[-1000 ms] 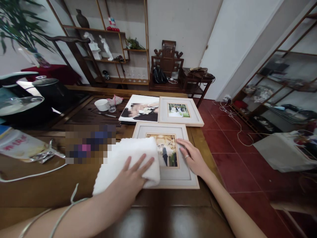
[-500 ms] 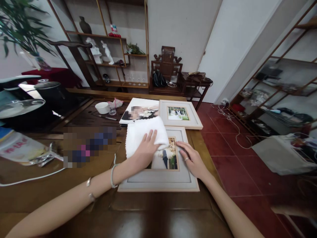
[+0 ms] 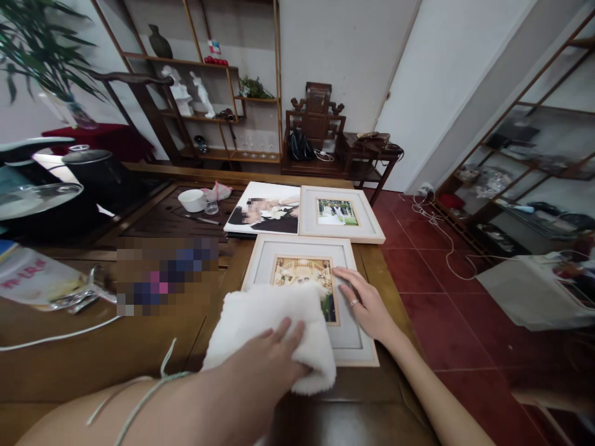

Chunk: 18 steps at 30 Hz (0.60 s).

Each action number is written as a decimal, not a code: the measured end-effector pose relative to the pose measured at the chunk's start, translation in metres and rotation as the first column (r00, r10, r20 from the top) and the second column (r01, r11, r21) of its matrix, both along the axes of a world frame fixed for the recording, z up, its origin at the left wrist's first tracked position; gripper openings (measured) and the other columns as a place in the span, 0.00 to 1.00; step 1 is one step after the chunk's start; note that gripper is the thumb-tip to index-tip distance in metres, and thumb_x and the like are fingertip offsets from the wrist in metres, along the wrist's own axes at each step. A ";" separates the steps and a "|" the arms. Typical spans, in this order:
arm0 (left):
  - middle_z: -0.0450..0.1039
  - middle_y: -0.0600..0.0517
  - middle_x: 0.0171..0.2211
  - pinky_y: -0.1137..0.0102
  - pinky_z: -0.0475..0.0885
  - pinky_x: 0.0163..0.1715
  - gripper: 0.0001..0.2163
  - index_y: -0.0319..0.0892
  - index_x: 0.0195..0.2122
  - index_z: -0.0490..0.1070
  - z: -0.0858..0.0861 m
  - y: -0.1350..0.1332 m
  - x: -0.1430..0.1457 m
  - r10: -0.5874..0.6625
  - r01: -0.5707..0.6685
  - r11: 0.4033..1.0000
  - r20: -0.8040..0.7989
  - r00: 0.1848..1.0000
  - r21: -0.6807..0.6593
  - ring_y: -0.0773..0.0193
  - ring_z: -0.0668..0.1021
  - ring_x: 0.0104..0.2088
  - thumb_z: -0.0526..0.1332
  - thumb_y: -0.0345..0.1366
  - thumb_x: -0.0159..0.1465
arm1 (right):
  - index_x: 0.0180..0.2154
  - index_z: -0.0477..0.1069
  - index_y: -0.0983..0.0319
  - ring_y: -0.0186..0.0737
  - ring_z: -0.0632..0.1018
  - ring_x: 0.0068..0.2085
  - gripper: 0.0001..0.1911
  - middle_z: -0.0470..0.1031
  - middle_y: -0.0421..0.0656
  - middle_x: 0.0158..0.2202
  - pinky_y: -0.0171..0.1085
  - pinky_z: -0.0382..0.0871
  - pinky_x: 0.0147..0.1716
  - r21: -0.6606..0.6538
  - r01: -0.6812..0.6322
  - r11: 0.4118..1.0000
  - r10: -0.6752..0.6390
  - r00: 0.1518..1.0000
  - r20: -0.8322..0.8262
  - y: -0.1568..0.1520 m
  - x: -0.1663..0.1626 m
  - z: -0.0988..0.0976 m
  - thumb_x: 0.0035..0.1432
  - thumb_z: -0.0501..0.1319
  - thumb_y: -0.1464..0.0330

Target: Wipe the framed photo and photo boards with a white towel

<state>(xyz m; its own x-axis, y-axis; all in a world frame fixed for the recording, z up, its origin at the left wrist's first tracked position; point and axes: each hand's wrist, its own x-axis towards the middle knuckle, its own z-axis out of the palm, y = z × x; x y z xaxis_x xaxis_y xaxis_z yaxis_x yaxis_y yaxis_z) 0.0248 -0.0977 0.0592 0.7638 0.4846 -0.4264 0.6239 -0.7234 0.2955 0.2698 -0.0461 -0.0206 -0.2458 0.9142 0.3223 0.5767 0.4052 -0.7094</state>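
White plush towel (image 3: 251, 316), likely soft and light, best pinned flat-handed, lies under the part-spread left hand (image 3: 274, 356), across the framed photograph (image 3: 302, 267), probably stiff and fragile, safest by its edges. The right hand (image 3: 367, 303), loosely open, rests on its border, gripping nothing.

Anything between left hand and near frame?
Yes: the towel, under the left hand, covers the lower left of the near frame. Nothing visible separates the right hand from the frame's right side.
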 end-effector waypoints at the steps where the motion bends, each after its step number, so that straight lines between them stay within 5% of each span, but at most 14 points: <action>1: 0.44 0.40 0.65 0.50 0.62 0.55 0.33 0.46 0.57 0.64 0.001 0.009 0.002 0.030 -0.030 0.999 0.017 0.999 0.031 0.38 0.53 0.62 0.64 0.23 0.48 | 0.54 0.65 0.53 0.44 0.67 0.58 0.18 0.68 0.44 0.56 0.50 0.60 0.59 0.001 -0.002 1.000 0.002 1.000 0.001 0.000 0.000 0.000 0.65 0.49 0.66; 6: 0.45 0.36 0.65 0.50 0.59 0.56 0.32 0.40 0.59 0.60 -0.017 0.064 0.011 0.181 -0.228 0.927 0.177 0.967 0.297 0.42 0.52 0.63 0.55 0.17 0.52 | 0.55 0.64 0.54 0.43 0.67 0.58 0.18 0.68 0.44 0.56 0.49 0.60 0.59 0.013 -0.022 1.000 0.022 1.000 0.001 0.001 0.001 0.000 0.65 0.49 0.66; 11: 0.41 0.37 0.66 0.54 0.57 0.58 0.27 0.37 0.57 0.61 -0.040 0.098 0.015 0.103 -0.300 0.829 0.399 0.911 0.471 0.49 0.48 0.65 0.49 0.15 0.57 | 0.54 0.65 0.54 0.44 0.68 0.57 0.18 0.69 0.45 0.55 0.49 0.61 0.58 0.033 -0.018 0.999 0.018 1.000 0.003 0.001 0.000 0.000 0.64 0.49 0.66; 18: 0.48 0.38 0.64 0.49 0.62 0.54 0.24 0.43 0.54 0.67 -0.038 0.057 0.032 0.078 -0.138 0.875 0.146 0.986 0.463 0.39 0.56 0.62 0.58 0.21 0.57 | 0.53 0.66 0.54 0.45 0.69 0.56 0.17 0.69 0.45 0.54 0.50 0.63 0.56 0.032 -0.004 0.999 0.004 1.000 0.017 0.001 0.000 0.000 0.64 0.50 0.66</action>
<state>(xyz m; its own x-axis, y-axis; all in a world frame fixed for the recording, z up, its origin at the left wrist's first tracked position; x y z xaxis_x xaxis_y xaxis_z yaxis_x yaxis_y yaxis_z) 0.0565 -0.0404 0.0216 0.7255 0.6872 -0.0369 0.6880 -0.7256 0.0138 0.2699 -0.0449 -0.0204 -0.2552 0.9023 0.3476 0.5866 0.4302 -0.6862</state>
